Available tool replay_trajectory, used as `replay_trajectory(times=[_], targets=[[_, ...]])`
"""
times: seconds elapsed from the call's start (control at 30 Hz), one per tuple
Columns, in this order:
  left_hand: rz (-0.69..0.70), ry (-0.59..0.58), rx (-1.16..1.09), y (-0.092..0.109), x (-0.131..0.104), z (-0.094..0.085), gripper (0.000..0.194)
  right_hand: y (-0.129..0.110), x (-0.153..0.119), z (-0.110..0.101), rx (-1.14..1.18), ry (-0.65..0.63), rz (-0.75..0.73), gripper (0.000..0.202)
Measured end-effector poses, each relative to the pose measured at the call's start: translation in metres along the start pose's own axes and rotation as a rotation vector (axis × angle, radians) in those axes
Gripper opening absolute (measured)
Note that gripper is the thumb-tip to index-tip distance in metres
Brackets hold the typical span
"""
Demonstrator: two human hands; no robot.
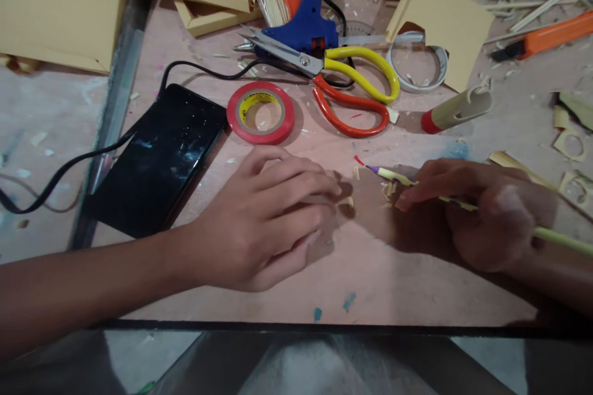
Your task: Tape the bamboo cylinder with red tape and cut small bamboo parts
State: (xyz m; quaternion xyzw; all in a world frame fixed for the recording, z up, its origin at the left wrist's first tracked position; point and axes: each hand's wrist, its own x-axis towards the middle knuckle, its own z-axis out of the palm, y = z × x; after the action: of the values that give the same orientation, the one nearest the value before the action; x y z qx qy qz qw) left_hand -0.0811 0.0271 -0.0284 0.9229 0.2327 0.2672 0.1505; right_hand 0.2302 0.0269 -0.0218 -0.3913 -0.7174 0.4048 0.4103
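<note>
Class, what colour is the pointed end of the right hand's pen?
The pointed end is purple, best seen in the head view.

No txt, brand or no. can be read for sure. Dark print is borne by the yellow inner core (251, 101) of the red tape roll (266, 138), mostly along its upper pt., but the chars. are too small & blurred to be made out. Fine scale-type marks are shown on a clear curved pc. (359, 28), protractor-like, R of the blue glue gun (296, 34); these can't be read either.
</note>
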Motion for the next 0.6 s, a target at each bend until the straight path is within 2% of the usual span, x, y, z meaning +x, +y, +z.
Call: replay_trajectory(times=[0.1, 0.2, 0.37, 0.6], targets=[[-0.006, 0.056, 0.076, -0.003, -0.001, 0.002, 0.015, 0.002, 0.006, -0.001, -0.169, -0.091, -0.089, 0.021], [0.032, 0.04, 0.094, -0.004, 0.001, 0.003, 0.015, 0.002, 0.01, 0.0, -0.33, -0.095, -0.106, 0.033], [0.091, -0.06, 0.09, -0.003, 0.01, 0.0, 0.011, 0.006, 0.012, -0.004, -0.326, -0.165, -0.119, 0.032], [-0.093, -0.055, 0.39, 0.0, 0.017, -0.001, 0.016, 0.011, 0.013, -0.014, -0.413, -0.19, -0.242, 0.038]])
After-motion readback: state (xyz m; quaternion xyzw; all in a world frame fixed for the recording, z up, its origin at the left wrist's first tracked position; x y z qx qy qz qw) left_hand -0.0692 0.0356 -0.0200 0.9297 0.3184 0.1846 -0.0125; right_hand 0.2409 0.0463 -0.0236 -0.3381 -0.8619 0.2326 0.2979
